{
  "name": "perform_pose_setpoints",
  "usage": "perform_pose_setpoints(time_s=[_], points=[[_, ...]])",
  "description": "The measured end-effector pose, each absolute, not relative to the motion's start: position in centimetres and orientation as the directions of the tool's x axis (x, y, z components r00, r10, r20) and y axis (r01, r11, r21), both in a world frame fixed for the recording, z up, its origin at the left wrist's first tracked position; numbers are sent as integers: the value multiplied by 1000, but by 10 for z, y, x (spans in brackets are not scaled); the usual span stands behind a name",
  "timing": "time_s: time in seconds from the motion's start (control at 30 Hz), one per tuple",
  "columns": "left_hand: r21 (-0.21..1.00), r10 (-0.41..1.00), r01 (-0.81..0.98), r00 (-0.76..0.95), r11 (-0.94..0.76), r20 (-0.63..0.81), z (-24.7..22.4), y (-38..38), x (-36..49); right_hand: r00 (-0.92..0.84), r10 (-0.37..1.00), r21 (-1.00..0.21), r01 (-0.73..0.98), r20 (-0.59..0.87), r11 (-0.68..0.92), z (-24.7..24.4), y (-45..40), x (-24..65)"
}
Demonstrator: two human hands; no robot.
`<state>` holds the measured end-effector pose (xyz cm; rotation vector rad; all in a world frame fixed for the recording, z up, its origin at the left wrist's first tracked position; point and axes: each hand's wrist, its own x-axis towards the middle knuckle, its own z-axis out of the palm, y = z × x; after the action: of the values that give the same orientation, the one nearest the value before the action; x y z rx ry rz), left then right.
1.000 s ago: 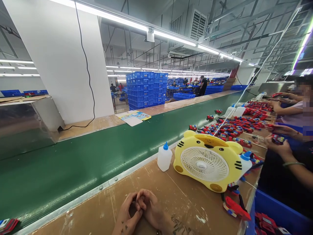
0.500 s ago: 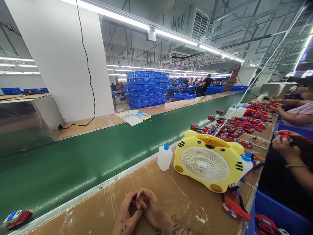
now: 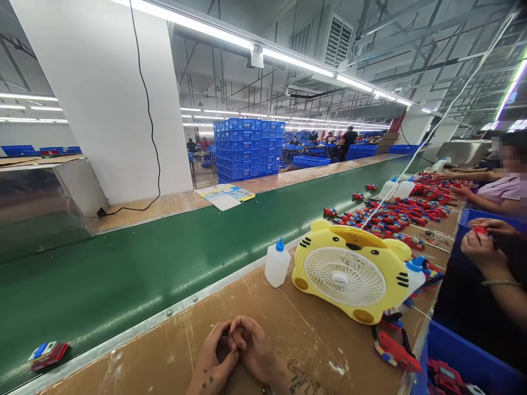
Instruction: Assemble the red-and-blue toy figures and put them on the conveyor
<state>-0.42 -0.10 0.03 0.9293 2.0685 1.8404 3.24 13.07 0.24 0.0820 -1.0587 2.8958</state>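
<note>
My left hand (image 3: 211,359) and my right hand (image 3: 254,351) rest clasped together on the brown worktop (image 3: 164,362) near its front edge, fingers curled into each other and holding nothing. Beyond them stand a white squeeze bottle with a blue tip (image 3: 277,264) and a yellow tiger-shaped desk fan (image 3: 349,271). A small red and blue toy (image 3: 48,354) lies on the green conveyor belt (image 3: 123,274) at the far left.
Many red and blue toy parts (image 3: 395,214) cover the worktop further right, where other people's hands (image 3: 480,247) handle pieces. A blue bin (image 3: 473,362) sits at the lower right. Stacked blue crates (image 3: 247,148) and a white pillar (image 3: 99,99) stand beyond the belt.
The red and blue toy on the belt has travelled rightward from the lower left corner. My clasped hands have stayed put. The neighbouring person's hands have shifted.
</note>
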Motion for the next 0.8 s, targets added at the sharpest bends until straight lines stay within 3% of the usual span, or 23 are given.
perform_pose_setpoints(time_s=[0.23,0.6,0.8], points=[[947,558,321,-786,-3,268,-4,1,-4,-996,42,-640,-80,74,-765,3,130,32],[952,627,307,-742,4,237,7,-5,-4,-999,31,-643,-52,44,-764,6,132,34],[962,579,270,-791,35,201,7,-7,-3,-999,26,-636,-37,26,-771,2,133,32]])
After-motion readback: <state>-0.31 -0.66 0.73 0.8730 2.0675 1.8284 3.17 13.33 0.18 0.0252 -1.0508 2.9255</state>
